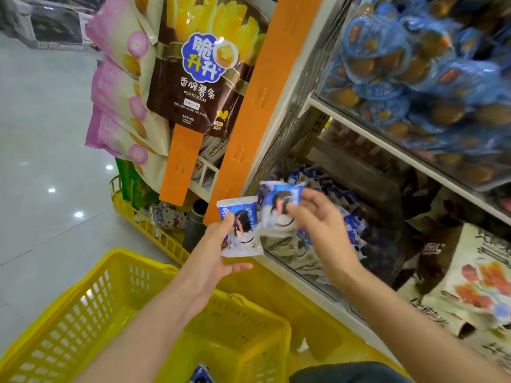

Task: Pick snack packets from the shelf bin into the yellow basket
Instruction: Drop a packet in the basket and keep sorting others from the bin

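Two grips: left hand (218, 261) holds packet (241, 230) below orange strip (250, 106), above yellow basket (91, 299); right hand's (320, 219) blurred packet (276, 207) masks shelf bin (301, 261).

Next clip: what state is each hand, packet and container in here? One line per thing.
Left hand, pinching one packet.
Left packet, sealed, held in the air.
Right hand, gripping another packet.
Right packet, blurred, held over the bin.
Shelf bin, piled with blue packets.
Yellow basket, upright, open-topped.
Basket packet, lying on the bottom.
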### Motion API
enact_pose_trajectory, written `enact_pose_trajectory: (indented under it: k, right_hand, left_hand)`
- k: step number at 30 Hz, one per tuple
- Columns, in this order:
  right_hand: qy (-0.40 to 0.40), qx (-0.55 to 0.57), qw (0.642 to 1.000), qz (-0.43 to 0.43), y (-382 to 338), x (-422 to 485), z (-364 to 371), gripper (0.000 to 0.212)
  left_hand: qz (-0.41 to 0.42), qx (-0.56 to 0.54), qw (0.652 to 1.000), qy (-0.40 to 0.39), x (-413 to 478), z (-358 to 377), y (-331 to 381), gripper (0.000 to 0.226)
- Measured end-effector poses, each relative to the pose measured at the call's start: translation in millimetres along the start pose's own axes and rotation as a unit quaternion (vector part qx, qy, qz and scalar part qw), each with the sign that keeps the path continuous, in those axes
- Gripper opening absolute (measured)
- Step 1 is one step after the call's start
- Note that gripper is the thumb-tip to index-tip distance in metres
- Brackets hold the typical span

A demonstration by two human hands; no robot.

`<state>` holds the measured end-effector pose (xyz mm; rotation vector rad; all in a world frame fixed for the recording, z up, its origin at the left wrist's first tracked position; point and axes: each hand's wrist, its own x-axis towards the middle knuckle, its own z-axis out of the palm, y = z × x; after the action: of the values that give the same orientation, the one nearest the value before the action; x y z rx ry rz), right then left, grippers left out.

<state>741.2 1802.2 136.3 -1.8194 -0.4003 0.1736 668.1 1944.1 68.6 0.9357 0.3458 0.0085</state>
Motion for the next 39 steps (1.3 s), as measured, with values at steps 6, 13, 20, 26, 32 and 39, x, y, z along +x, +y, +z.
enact_pose_trajectory:
  k: [6, 13, 20, 26, 32, 39]
  right_hand:
    - [-0.138, -0.046, 0.989, 0.017, 9.4, -25.3, 27.5, 0.024]
    - [-0.091, -0.073, 0.991, 0.06, 8.9, -15.7, 15.4, 0.01]
    - [-0.185, -0.092, 0.969, 0.136, -0.5, -0.6, 2.3, 0.011]
    - [-0.008, -0.069, 0.993, 0.097, -8.2, 45.6, -22.5, 0.022]
    - [0.209, -0.242, 0.943, 0.096, 22.8, 120.4, -42.8, 0.037]
    - [0.112, -0.387, 0.907, 0.12, 58.9, 154.5, -48.7, 0.027]
  left_hand:
    - [0.01, 0.013, 0.999, -0.048, -16.2, 3.6, -1.6, 0.065]
    - [0.021, 0.078, 0.994, -0.073, -20.5, -1.5, 2.9, 0.062]
    - [-0.021, 0.118, 0.975, -0.188, -20.3, -1.1, 12.0, 0.048]
    - [0.024, 0.12, 0.985, -0.125, -16.2, -4.6, 17.1, 0.028]
    - [0.03, 0.111, 0.991, -0.069, -9.6, -4.0, 18.4, 0.025]
    - [0.031, 0.11, 0.992, -0.047, -1.0, -3.1, 21.2, 0.03]
